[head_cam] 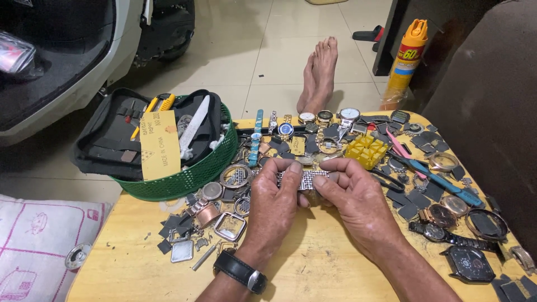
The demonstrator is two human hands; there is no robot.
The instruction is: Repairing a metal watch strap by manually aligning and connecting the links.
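At centre frame of the head view, both hands meet over a yellow wooden tabletop (313, 268) and hold a silver metal watch bracelet (306, 179) level between them.

Left hand (274, 207): fingers curled, thumb and fingertips pinched on the left end of the bracelet. A black wristwatch (240, 272) sits on this wrist.

Right hand (358, 204): fingers curled, thumb and fingertips pinched on the right end of the bracelet. The two hands are close together and touch, or nearly touch, beneath it.

Items around the hands, by clock direction from the bracelet:
- 12 o'clock: a row of watches (324, 116) along the far edge of the tabletop, with a blue-dial watch (285, 129) just before it.
- 1 o'clock: a yellow plastic holder block (366, 151), near the right hand.
- 3 o'clock: blue-handled pliers (442, 182), a pink tool (398, 144), and dark flat parts scattered about them.
- 4 o'clock: a black-strapped watch (447, 236) and a dark square watch (469, 264).
- 8 o'clock: loose watch cases and bezels (224, 215), just beside the left hand.
- 10 o'clock: a green mesh basket (184, 176) holding an open black tool case (112, 137) with a tan envelope (159, 145) lying on it.

Beyond the tabletop, bare feet (320, 72) rest on the tiled floor (251, 50) at 12 o'clock, and a yellow spray can (405, 61) stands at 1 o'clock. A patterned cushion (39, 246) lies at 8 o'clock.
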